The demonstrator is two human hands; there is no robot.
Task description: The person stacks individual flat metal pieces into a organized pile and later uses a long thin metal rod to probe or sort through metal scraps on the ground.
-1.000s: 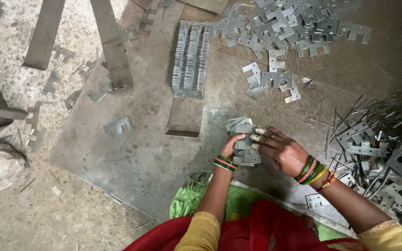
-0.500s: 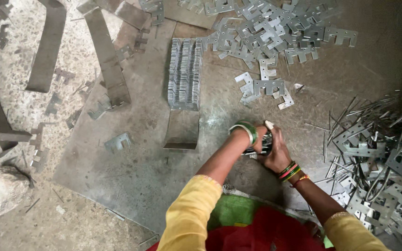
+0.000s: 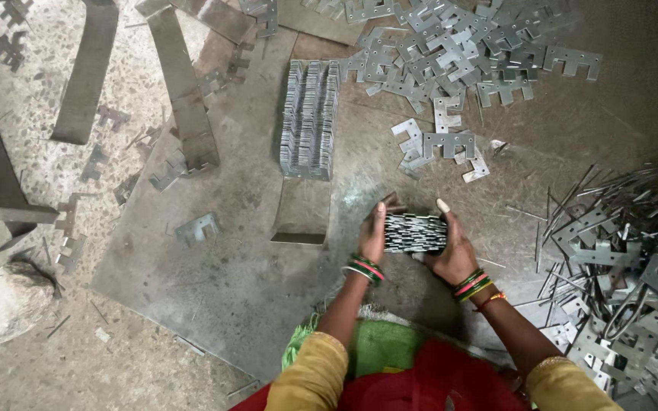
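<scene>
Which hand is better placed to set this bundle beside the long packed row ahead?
Probably the left hand: it presses the plate bundle on the side nearer the packed row; the right hand is on the far side.

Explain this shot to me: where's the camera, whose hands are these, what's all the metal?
There is no machine here. The single view comes from a camera worn on a person's head, looking straight down at their own two bare hands.

The left hand and right hand press from either side on a small stack of flat metal plates, held on edge between the palms. Both wrists carry coloured bangles.

They work over a grey metal sheet laid on a speckled floor. On it, ahead of the hands, stands a neat row of stacked plates. Further off lies a loose heap of notched plates. To the right is a tangle of offcuts and thin strips. Long metal bars lie on the left, and a stone sits at the lower left.
</scene>
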